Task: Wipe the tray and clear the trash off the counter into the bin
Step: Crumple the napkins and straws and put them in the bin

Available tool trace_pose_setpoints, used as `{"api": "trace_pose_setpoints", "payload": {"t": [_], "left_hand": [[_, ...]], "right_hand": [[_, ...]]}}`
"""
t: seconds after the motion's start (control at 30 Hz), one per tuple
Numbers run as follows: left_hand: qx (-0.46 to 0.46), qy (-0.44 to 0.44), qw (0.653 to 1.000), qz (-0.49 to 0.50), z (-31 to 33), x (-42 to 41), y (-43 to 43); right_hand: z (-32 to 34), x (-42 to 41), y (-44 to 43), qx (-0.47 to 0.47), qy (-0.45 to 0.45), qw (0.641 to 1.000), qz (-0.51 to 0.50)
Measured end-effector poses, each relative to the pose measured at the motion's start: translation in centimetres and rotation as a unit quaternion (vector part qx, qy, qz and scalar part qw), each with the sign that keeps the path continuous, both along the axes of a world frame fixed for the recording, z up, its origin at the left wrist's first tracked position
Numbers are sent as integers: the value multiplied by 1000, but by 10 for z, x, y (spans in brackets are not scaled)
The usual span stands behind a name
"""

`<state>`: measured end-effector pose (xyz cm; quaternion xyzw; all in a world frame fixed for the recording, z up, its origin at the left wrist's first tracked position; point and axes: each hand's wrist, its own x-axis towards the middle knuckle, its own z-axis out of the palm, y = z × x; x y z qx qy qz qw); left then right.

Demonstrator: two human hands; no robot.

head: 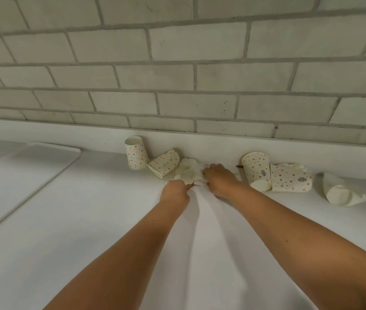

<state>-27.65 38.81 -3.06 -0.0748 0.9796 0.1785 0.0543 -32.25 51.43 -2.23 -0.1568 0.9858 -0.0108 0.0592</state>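
Fingers (183, 186) of the left hand (174, 193) curled tight at the near edge of the crumpled napkins (187, 170), pinching there; a thin reddish sliver (190, 187) poking out beside them, too small to identify. Fingers (206, 172) of the right hand (219, 179) curled as well, gripping the right side of the same wad; both hands seen from the back, bare forearms reaching in from the near side. Just left of the wad and touching it, a tipped dotted cup (165, 162) on its side, mouth toward the near left; against that, an upturned dotted cup (136, 154) standing base up. Right of the right hand, a third dotted cup (257, 170) lying with one end toward the wall; touching it, a crushed dotted cup (289, 178) on its side; farther right and apart, a squashed white cup (340, 191). All of it along the far edge of the white desk (88, 220), below the grey brick wall (177, 63). Tray (21, 166), white and flat, at the far left of the desk, well apart from both hands.
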Motion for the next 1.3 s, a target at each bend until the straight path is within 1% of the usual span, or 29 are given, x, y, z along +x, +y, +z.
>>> {"api": "trace_pose_setpoints", "payload": {"t": [0.07,0.1,0.2,0.27,0.4,0.5,0.57,0.67,0.73,0.77,0.83,0.87,0.9,0.93,1.0,1.03,1.1,1.13,1.2,1.23,1.27,1.3], "left_hand": [[-7,-19,1000,2,1,2,-1],[-11,-32,999,3,1,4,-2],[-34,-61,998,-5,0,9,-2],[-60,-66,996,-13,-1,13,-2],[-104,-63,992,-15,-4,21,-1],[-139,-41,989,-25,-4,30,-1],[-125,-28,991,-25,-6,36,-3],[-70,-25,997,-1,-6,44,-5],[-5,-12,999,37,-5,45,-9],[19,-11,999,49,-1,48,-10],[58,-4,996,69,0,52,-16],[99,3,991,89,-2,52,-20],[150,32,982,113,-3,50,-24],[168,55,976,127,-2,49,-30],[190,134,959,159,1,49,-41],[216,177,947,157,4,49,-43],[310,228,914,131,18,52,-38],[352,227,902,107,23,52,-34],[396,181,899,49,29,48,-25],[413,149,898,28,30,48,-20],[429,117,895,20,30,47,-16],[455,98,885,26,28,46,-14]], "right_hand": [[3,3,0,-4,2,1000,-3],[7,4,0,-26,2,1000,-12],[23,3,5,-142,9,989,-46],[35,3,8,-187,11,981,-56],[45,7,16,-158,-26,986,-47],[41,13,24,-172,-65,982,-29],[38,23,28,-118,-99,988,19],[24,36,30,-29,-132,990,47],[13,38,26,-24,-116,992,46],[11,40,24,-28,-92,994,44],[9,42,22,-41,-59,997,33],[9,42,23,-56,-50,997,31],[12,42,23,-76,-34,996,32],[17,43,24,-99,-21,994,31],[27,44,23,-135,13,990,32],[31,44,22,-149,30,988,34],[36,45,14,-188,56,980,37],[37,46,9,-215,63,974,41],[37,49,-5,-292,51,954,41],[37,52,-12,-353,21,935,27],[38,55,-18,-424,-22,905,11],[38,58,-24,-484,-70,872,-6]]}}
